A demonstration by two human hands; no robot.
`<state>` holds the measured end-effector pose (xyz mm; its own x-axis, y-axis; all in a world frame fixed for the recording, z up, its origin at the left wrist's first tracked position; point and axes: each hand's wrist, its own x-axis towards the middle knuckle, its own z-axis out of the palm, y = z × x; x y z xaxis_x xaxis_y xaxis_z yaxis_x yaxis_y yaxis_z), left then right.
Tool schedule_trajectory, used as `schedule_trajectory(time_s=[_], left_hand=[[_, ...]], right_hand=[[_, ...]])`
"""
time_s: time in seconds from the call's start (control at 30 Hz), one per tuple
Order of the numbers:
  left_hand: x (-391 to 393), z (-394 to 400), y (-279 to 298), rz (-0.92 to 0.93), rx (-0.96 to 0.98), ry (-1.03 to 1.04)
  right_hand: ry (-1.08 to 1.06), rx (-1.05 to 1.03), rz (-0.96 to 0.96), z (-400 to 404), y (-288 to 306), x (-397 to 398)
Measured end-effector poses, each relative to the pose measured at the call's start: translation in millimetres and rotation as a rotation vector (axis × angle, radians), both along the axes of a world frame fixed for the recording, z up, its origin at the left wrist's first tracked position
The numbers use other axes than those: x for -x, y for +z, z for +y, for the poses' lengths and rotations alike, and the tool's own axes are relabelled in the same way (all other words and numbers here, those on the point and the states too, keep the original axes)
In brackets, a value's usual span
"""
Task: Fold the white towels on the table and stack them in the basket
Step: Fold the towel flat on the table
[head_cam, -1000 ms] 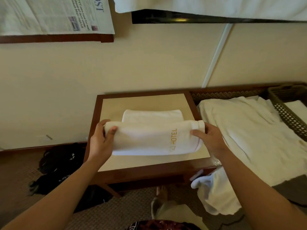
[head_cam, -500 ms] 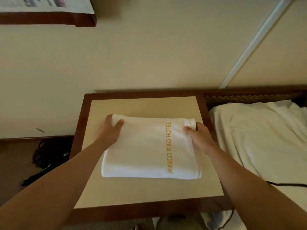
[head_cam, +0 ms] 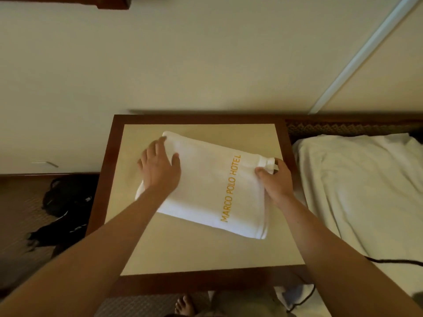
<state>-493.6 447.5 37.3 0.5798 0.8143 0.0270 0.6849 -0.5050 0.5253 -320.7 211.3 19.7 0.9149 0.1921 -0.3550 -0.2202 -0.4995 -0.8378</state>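
Folded towel (head_cam: 206, 186) askew on table (head_cam: 194, 252), left hand (head_cam: 160, 170) flat, fingers spread, right hand (head_cam: 278, 181) pinching its edge.

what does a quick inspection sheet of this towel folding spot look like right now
surface: small table with dark wood rim and beige top.
job's things: folded white towel printed MARCO POLO HOTEL lies skewed on the table; basket not in view.
clutter: heap of white linen to the right; dark bag on the floor to the left.
hands: left hand lies flat on the towel; right hand pinches its right edge.
cables: black cable across the linen.
surroundings: cream wall, patterned carpet.
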Motion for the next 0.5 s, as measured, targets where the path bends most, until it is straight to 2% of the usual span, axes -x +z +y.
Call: schedule_trajectory(time_s=[0.13, 0.2, 0.27, 0.37, 0.5], left_hand=[[74, -58, -9, -0.122, -0.051, -0.068], [108, -77, -16, -0.137, 0.082, 0.025], [133, -90, -19, -0.172, 0.351, 0.158], [161, -101, -14, -0.189, 0.639, 0.252], [184, -101, -16, -0.123, 0.726, 0.263]], right_hand=[[-0.035, -0.011, 0.234, -18, 5, 24], [-0.009, -0.033, 0.348, -30, 12, 46], [0.059, -0.025, 0.412, -44, 20, 72], [0.268, 0.095, 0.564, -60, 23, 119], [0.695, 0.437, 0.79, -74, 31, 164]])
